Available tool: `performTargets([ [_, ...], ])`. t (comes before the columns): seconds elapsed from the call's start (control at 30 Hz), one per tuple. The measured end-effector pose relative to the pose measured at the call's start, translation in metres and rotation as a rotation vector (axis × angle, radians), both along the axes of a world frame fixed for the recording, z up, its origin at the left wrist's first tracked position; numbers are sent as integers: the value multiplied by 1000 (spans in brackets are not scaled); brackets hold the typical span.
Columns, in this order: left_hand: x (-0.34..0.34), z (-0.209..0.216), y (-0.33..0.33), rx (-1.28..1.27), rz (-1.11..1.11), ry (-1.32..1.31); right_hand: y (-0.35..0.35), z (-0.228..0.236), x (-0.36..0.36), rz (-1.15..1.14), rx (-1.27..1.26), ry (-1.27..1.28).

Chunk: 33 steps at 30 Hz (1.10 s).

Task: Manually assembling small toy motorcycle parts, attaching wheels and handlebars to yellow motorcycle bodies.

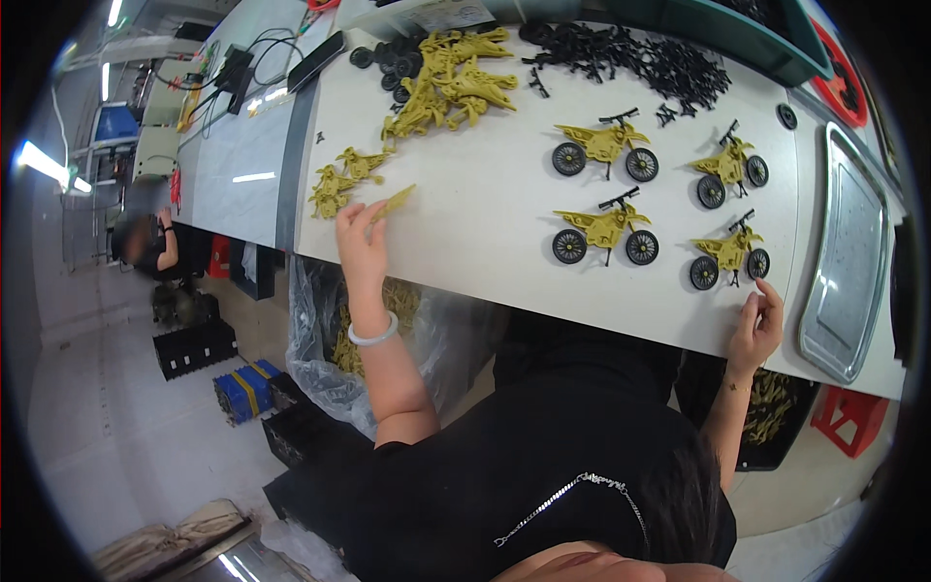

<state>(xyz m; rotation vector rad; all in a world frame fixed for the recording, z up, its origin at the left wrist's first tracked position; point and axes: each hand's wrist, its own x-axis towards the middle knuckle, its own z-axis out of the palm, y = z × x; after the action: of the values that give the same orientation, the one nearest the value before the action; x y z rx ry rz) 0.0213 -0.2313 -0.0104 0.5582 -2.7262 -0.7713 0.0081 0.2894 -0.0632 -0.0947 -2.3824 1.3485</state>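
Between the fingertips and thumb of my left hand (361, 247) is a small yellow-green plastic toy part (396, 201), held just above the table. A little cluster of yellow-green toy motorcycle bodies (332, 191) lies beyond that hand. On the right, several assembled toy motorcycles with black wheels stand in two columns. My right hand (758, 330) is at the table's front edge, its fingers apart. Its index fingertip is at the front wheel of the nearest right-hand toy motorcycle (725, 254); whether it touches the wheel I cannot tell.
Yellow-green bodies (456, 82) and black wheels (388, 66) are heaped at the back, beside piled small black parts (630, 58). A green bin (747, 44) stands behind. At right lies a metal tray (844, 262). Below the table hangs a plastic bag (325, 359). Someone sits far left.
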Motion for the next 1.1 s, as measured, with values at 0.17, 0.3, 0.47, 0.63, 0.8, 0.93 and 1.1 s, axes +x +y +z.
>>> performTargets([
  [0.17, -11, 47, 42, -838, -116, 145, -2, 2, 0, 12, 5, 17],
  [0.3, -28, 29, 64, -787, -534, 189, -1, 3, 0, 17, -20, 10],
  [0.47, -35, 13, 78, -729, -916, 93, -3, 4, 0, 10, -20, 4],
  [0.63, -24, 10, 91, -403, -531, 152, -3, 4, 0, 2, -14, 0],
  [0.8, -5, 17, 94, -280, -403, -161, -2, 4, 0, 6, -31, -4],
  [0.93, -9, 12, 86, -49, -390, -262, -2, 6, -1, -1, -23, -15],
  [1.1, -21, 21, 102, 135, -446, -156, -28, 25, 1, 55, 228, 263],
])
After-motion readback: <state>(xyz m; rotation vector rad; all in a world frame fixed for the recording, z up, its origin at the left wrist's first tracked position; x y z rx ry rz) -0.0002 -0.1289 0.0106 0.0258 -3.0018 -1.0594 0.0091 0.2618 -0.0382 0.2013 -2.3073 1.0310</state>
